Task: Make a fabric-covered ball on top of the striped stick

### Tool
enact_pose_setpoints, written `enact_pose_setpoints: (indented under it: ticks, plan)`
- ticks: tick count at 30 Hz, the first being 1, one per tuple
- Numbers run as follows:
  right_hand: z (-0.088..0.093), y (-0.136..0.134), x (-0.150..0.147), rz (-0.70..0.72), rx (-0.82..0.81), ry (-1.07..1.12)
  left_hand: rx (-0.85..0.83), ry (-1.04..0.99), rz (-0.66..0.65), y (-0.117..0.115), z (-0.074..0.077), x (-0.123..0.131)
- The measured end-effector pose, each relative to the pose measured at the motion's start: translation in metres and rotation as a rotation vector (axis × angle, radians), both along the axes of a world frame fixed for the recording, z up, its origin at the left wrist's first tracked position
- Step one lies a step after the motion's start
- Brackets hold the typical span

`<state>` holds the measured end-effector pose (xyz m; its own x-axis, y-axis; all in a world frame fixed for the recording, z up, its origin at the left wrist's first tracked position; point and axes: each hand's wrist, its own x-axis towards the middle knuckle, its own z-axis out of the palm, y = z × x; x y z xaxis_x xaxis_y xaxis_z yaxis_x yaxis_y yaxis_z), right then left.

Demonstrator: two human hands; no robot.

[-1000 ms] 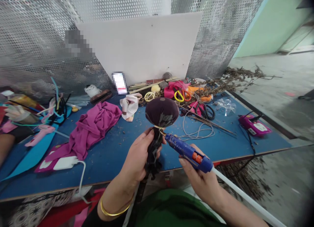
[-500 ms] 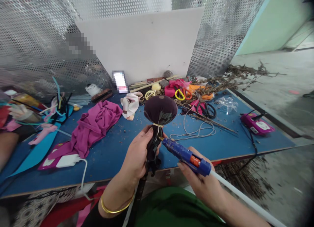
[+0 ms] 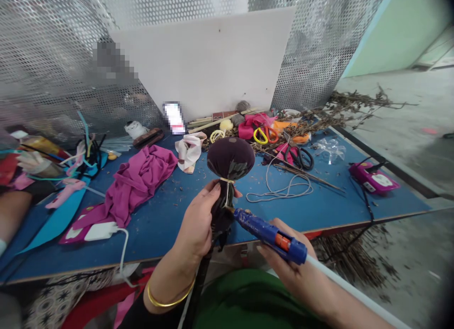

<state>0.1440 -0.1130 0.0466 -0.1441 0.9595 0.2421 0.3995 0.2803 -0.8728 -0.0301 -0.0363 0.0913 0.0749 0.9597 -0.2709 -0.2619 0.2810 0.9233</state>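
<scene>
A round bundle of dark cloth (image 3: 231, 155), tied at its neck with a pale cord (image 3: 227, 181), stands upright on a dark stick (image 3: 200, 281). My left hand (image 3: 198, 220) is wrapped round the gathered cloth just below the tie. In my right hand (image 3: 291, 258) is a blue glue gun (image 3: 262, 229), its nozzle tip at the gathered cloth under the cord. A long white glue stick (image 3: 354, 293) runs out of the gun's back end. The fingers behind the cloth are mostly hidden.
The blue table (image 3: 166, 229) bears purple cloth (image 3: 142, 177), grey cord (image 3: 283, 189), black scissors (image 3: 304, 158), yellow-handled scissors (image 3: 260, 136), and a purple power strip (image 3: 374, 179) at the right. Dry twigs (image 3: 347, 106) lie at the back right. Another person's arm (image 3: 12, 215) rests at the left edge.
The glue gun's nozzle has moved slightly down and left along the gathered cloth. My left hand keeps its hold on the cloth.
</scene>
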Motion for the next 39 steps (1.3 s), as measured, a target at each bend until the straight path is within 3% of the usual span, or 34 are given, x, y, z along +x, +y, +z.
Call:
enact_pose_setpoints:
  ticks: [11, 16, 33, 39]
  plan:
    - [0.007, 0.003, -0.002, -0.043, 0.004, 0.091, -0.012, -0.041, -0.005, 0.000, -0.001, 0.005]
    - [0.008, 0.007, -0.004, 0.004, 0.040, 0.037, -0.029, -0.083, 0.003, -0.001, 0.001, 0.008]
    - [-0.001, 0.000, 0.004, 0.113, -0.074, -0.091, -0.040, -0.052, 0.009, 0.000, 0.001, 0.005]
    - [0.008, -0.003, 0.011, 0.148, 0.031, -0.008, -0.055, -0.081, 0.038, 0.002, 0.000, 0.002]
